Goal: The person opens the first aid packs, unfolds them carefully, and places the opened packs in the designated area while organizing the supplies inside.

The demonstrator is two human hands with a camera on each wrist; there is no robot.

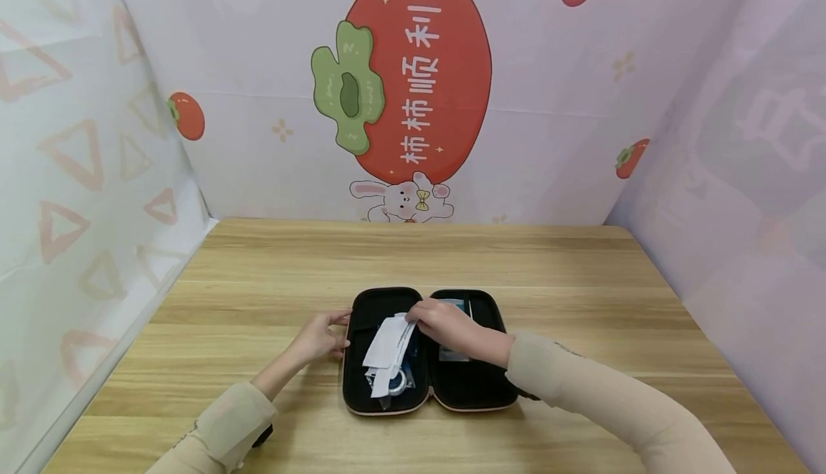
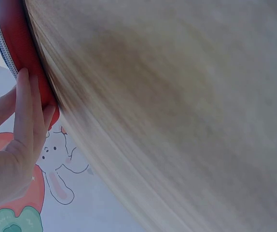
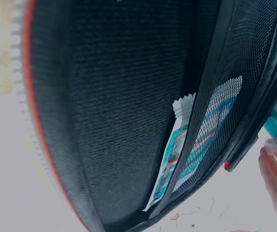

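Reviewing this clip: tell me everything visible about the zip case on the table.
The case lies open on the wooden table, its two halves side by side and joined along the middle. Its outside looks like red fabric, edged by a pale-toothed zipper; the inside is black. Teal-and-white packaging shows partly behind a mesh pocket. The left hand touches its left edge. White packets pinched by the right hand extend over the left half.
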